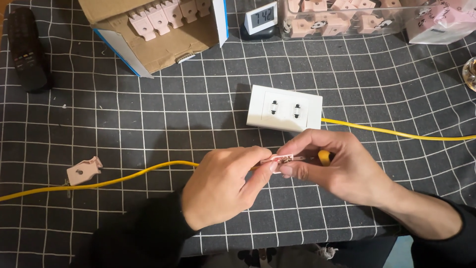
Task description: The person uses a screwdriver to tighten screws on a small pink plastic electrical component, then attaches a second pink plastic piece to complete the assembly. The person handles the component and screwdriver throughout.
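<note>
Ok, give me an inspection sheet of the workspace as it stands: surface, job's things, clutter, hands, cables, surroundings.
Surface: dark cloth with a white grid, lying flat.
Job's things: small pink plug part pinched between both hands; yellow-handled tool in the right hand; white socket box just beyond.
Clutter: loose pink plug half at left; black remote; small clock.
Hands: left hand and right hand both closed in a grip on the part.
Cables: yellow cable runs left; another yellow cable leaves the socket box rightward.
Surroundings: cardboard box and clear tub, both holding pink parts.
</note>
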